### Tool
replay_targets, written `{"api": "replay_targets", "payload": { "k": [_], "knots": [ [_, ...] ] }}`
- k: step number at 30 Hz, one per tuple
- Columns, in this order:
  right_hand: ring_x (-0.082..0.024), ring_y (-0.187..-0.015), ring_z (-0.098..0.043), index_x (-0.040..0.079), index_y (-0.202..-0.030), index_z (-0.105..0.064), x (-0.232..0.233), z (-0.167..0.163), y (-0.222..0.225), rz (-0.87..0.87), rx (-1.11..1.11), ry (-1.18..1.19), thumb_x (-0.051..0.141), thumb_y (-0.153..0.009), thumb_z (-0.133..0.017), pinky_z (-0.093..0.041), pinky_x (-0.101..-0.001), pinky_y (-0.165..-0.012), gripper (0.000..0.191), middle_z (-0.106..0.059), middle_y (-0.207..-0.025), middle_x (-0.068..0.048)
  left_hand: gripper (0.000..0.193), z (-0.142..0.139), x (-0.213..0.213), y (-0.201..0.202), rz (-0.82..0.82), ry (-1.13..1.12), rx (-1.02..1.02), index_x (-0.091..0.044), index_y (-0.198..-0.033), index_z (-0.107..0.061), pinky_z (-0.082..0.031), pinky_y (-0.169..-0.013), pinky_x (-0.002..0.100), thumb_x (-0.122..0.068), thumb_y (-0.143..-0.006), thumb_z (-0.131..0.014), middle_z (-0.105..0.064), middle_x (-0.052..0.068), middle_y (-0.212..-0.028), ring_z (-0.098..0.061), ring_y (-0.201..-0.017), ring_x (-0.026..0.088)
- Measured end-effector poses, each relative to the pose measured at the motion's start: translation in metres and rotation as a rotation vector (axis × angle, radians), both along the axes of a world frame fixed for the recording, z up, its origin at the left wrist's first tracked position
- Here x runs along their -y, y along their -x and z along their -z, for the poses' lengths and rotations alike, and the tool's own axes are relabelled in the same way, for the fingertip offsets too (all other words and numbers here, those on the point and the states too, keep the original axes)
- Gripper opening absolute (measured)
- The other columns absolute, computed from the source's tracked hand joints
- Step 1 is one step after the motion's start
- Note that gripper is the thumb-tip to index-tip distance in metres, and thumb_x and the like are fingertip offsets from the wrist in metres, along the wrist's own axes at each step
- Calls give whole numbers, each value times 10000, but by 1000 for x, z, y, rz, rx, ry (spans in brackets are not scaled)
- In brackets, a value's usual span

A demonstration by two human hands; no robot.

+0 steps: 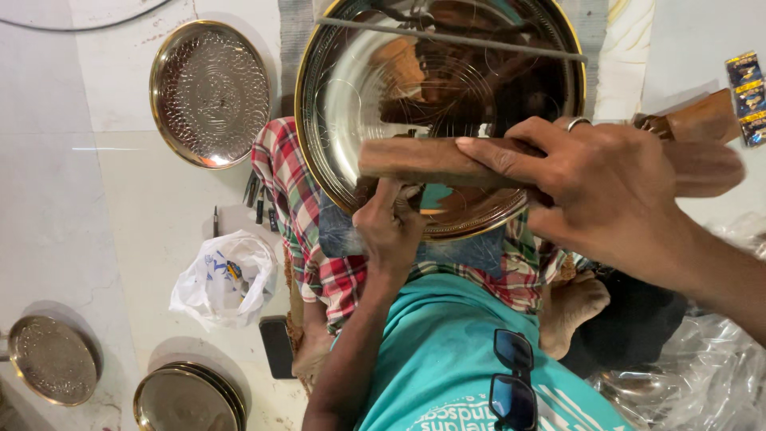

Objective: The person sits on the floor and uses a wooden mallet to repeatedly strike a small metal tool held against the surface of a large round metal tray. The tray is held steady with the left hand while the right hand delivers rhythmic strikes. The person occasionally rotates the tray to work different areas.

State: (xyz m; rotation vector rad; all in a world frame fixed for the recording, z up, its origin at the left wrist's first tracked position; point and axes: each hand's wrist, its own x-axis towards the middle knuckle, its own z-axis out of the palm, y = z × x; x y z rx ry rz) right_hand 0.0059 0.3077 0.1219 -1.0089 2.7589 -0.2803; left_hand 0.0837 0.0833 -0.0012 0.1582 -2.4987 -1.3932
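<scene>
Tiles, pale floor w/ brass plates (209, 93) scattered, I see right hand (606, 187) clenched round wooden block (435, 162), left hand (389, 227) pinching big shiny plate (351, 88) rim.

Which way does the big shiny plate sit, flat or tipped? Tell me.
Tipped: the big plate rests on the lap, its lower rim pinched by the left hand.

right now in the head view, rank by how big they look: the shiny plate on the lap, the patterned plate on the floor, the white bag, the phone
1. Shiny plate, though it is nearest the camera.
2. Patterned plate.
3. White bag.
4. Phone, partly hidden.
</scene>
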Motion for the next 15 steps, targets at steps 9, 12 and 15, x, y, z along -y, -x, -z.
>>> {"api": "replay_targets", "payload": {
  "k": [9,12,15],
  "knots": [
    [-162,-921,-692,231,-1484,-521,1,7,-11,206,176,748,57,-768,-680,-571,-308,-767,753,-673,-1168,-38,399,-6,-6,6,35,37,-94,-14,-1175,-643,-631,-832,311,156,-822,-572,-752,128,-985,-783,-931,184],
    [-151,-780,-661,216,-1491,-551,-4,9,-15,189,158,568,56,-754,-720,-542,-311,-666,773,-684,-1063,-41,352,-1,-3,6,34,41,-37,-34,-1141,-656,-627,-791,299,150,-847,-594,-753,114,-945,-777,-871,168],
    [-189,-713,-652,266,-1461,-629,-7,10,-22,112,-50,234,50,-687,-757,-524,-348,-615,814,-718,-1099,-68,349,2,0,5,51,62,33,-37,-1126,-665,-611,-737,297,136,-828,-606,-753,110,-912,-771,-815,170]
  ]
}}
